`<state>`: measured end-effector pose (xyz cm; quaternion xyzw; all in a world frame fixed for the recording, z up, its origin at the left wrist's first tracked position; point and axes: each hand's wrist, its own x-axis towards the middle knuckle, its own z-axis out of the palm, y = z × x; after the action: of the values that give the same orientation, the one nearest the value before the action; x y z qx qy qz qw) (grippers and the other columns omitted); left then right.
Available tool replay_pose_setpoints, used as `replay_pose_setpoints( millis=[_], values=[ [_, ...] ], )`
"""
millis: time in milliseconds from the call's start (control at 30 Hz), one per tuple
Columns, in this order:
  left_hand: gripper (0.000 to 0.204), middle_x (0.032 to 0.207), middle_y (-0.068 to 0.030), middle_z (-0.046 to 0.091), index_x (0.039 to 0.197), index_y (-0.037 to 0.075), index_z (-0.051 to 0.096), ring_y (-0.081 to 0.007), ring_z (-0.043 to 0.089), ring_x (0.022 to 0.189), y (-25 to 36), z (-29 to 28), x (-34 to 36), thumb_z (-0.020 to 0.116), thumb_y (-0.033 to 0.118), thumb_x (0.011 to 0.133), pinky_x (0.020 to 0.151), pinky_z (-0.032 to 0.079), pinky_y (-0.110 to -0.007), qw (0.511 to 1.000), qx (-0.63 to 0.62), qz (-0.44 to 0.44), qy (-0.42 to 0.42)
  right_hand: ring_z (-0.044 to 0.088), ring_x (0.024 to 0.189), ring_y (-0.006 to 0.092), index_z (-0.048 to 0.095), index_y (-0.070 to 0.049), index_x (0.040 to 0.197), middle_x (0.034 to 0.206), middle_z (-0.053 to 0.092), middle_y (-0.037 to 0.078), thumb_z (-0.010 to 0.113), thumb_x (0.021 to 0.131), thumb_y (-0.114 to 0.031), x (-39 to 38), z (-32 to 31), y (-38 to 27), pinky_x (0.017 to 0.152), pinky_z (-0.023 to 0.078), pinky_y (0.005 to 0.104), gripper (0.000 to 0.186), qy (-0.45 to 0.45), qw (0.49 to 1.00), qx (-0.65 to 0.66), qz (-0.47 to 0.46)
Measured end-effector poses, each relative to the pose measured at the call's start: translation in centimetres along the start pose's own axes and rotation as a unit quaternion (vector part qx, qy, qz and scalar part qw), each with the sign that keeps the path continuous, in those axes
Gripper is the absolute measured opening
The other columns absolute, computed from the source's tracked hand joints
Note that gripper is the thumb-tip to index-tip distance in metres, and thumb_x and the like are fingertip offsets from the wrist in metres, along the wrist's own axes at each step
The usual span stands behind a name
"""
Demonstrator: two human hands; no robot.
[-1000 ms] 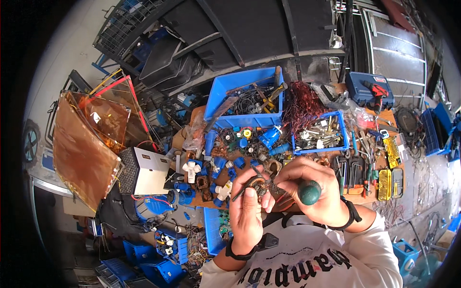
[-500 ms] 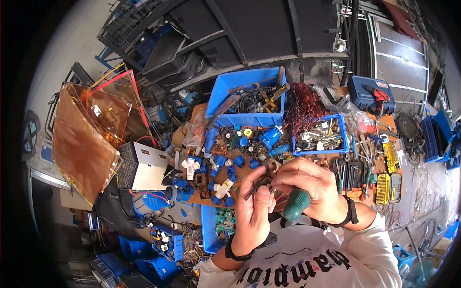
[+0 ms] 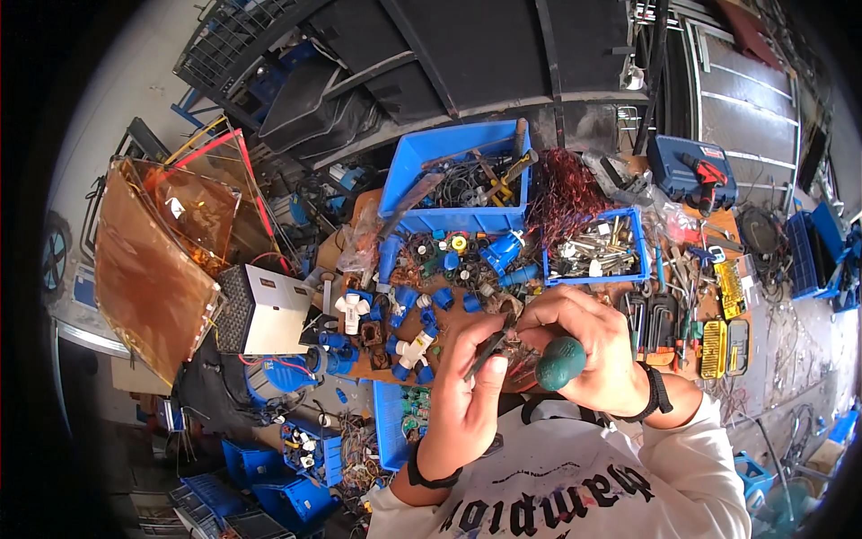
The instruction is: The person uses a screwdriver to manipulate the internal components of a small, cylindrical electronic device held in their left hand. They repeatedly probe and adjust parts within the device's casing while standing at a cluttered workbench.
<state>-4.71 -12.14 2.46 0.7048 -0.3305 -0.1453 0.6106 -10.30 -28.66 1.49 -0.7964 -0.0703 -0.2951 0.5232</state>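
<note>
My left hand (image 3: 465,400) is closed on a small dark part (image 3: 486,353), held between thumb and fingers in front of my chest. What kind of part it is I cannot make out. Close beside it, my right hand (image 3: 594,349) grips a screwdriver by its rounded green handle (image 3: 561,363); the handle's end faces up toward me. Its shaft and tip are hidden by my fingers. The fingertips of both hands nearly meet over the dark part.
On the cluttered bench stand a large blue bin (image 3: 458,218) of cables and tools and a blue tray (image 3: 594,280) of metal bolts. White pipe fittings (image 3: 352,310) lie to the left. A red drill (image 3: 709,180) rests on a blue case at the far right.
Both hands have shifted slightly, the right one upward with the screwdriver handle. The dark part in my left hand now sits at a steeper slant. Both grips stay closed.
</note>
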Motion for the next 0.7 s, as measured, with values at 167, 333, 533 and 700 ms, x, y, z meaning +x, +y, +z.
replay_pose_setpoints(
  millis=[167, 333, 533, 700],
  values=[
    [0.038, 0.098, -0.0026, 0.052, 0.129, -0.001, 0.042, -0.0057, 0.039, 0.069, 0.7, -0.3, 0.2, 0.044, 0.022, 0.099, 0.058, 0.036, -0.021, 0.955, -0.272, -0.116, -0.015, 0.062, 0.077, 0.0276, 0.059, -0.001, 0.095, 0.089, 0.061, 0.013, 0.069, 0.068, 0.003, -0.3, 0.4, 0.2, 0.067, 0.050, 0.0342, 0.028, 0.002, 1.000, 0.010, 0.011],
    [0.035, 0.098, -0.0059, 0.050, 0.126, -0.002, 0.043, -0.0094, 0.046, 0.079, -0.1, 0.0, -0.1, 0.046, 0.020, 0.098, 0.067, 0.041, -0.024, 0.975, -0.193, -0.108, 0.020, 0.061, 0.074, 0.0272, 0.059, 0.000, 0.092, 0.084, 0.062, 0.012, 0.062, 0.066, 0.008, -0.2, 0.4, -0.4, 0.067, 0.049, 0.0324, 0.027, -0.016, 0.997, 0.071, 0.034],
    [0.031, 0.119, -0.0121, 0.049, 0.122, -0.003, 0.046, -0.0212, 0.047, 0.111, -1.1, -0.3, 0.4, 0.045, 0.014, 0.097, 0.095, 0.038, -0.034, 0.995, 0.049, 0.083, -0.002, 0.061, 0.072, 0.0260, 0.059, 0.001, 0.088, 0.081, 0.061, 0.012, 0.056, 0.066, 0.010, 0.7, 0.1, -0.2, 0.067, 0.048, 0.0325, 0.023, -0.001, 0.993, 0.087, 0.074],
    [0.037, 0.112, -0.0091, 0.051, 0.124, -0.001, 0.042, -0.0075, 0.043, 0.070, -0.8, -0.8, 0.1, 0.048, 0.024, 0.097, 0.058, 0.038, -0.023, 0.981, -0.180, -0.058, 0.047, 0.060, 0.069, 0.0249, 0.059, 0.000, 0.088, 0.079, 0.060, 0.011, 0.060, 0.072, 0.006, 0.2, 0.9, 0.1, 0.064, 0.048, 0.0317, 0.017, 0.019, 0.997, 0.062, 0.037]
  ],
)
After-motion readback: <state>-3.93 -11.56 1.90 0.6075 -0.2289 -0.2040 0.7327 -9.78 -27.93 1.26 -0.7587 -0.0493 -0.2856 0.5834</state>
